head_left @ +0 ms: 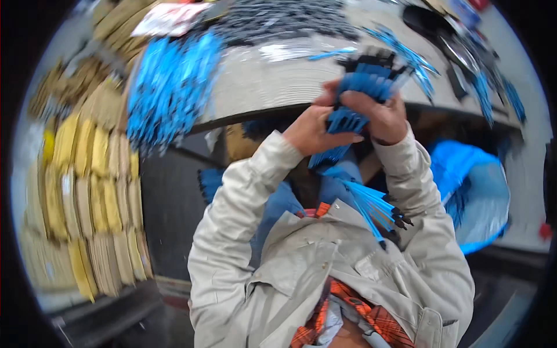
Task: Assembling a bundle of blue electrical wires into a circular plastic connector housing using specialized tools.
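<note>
Above the table's near edge, both my hands hold a thick bundle of slim blue sticks with black ends (366,86). My left hand (310,129) is closed around the lower part of the bundle. My right hand (384,116) wraps its right side, with the thumb across the front. Black ends stick up above my fingers, slightly blurred. More blue sticks with black tips (368,203) lie fanned across my lap, below the hands and against my right sleeve. Whether these are pens or some other kind of stick, I cannot tell.
A large pile of blue sticks (171,87) overhangs the left edge of the grey table (249,81). Black pieces (284,20) cover its far side; loose blue sticks (406,52) lie right. Stacked brown and yellow packets (87,185) stand left, a blue bag (476,191) right.
</note>
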Demonstrator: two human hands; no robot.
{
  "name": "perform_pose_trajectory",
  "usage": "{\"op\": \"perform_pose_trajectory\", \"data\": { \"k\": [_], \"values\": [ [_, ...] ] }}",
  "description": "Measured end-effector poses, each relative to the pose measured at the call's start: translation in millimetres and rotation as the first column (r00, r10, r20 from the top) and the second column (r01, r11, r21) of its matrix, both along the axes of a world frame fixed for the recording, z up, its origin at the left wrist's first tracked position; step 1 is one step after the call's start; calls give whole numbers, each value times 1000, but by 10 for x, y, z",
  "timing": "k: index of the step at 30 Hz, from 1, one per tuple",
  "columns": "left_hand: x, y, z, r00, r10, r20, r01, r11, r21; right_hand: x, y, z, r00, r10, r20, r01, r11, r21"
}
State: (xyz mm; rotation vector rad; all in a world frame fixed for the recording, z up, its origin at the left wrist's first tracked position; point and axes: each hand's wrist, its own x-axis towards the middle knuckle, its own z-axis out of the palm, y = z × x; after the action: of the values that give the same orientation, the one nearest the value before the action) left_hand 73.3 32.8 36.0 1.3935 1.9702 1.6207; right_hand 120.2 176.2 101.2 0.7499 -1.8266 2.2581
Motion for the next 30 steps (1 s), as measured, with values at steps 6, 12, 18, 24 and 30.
{"op": "perform_pose_trajectory", "data": {
  "k": [6, 12, 18, 24, 30],
  "values": [
    [724, 440, -982, 619, -170, 767, 113, 985, 127, 496, 327, -676, 909, -81, 410, 159, 974, -159],
    [882, 442, -1026, 543, -61, 837, 75, 997, 24, 690, 339, -982, 747, -84, 660, 243, 958, -152],
    [889, 102, -1467, 745, 43, 666, 24, 996, -91, 463, 210, -1088, 768, 8, 640, 117, 981, -152],
    [299, -251, -612, 769, 224, 598, -271, 962, -11, 412, 293, -1081, 729, -58, 682, 124, 991, -49],
    [-1504, -580, -5, 614, 735, -288, -782, 616, -97, 347, 304, -1121, 708, 42, 705, 92, 984, -150]
  ]
}}
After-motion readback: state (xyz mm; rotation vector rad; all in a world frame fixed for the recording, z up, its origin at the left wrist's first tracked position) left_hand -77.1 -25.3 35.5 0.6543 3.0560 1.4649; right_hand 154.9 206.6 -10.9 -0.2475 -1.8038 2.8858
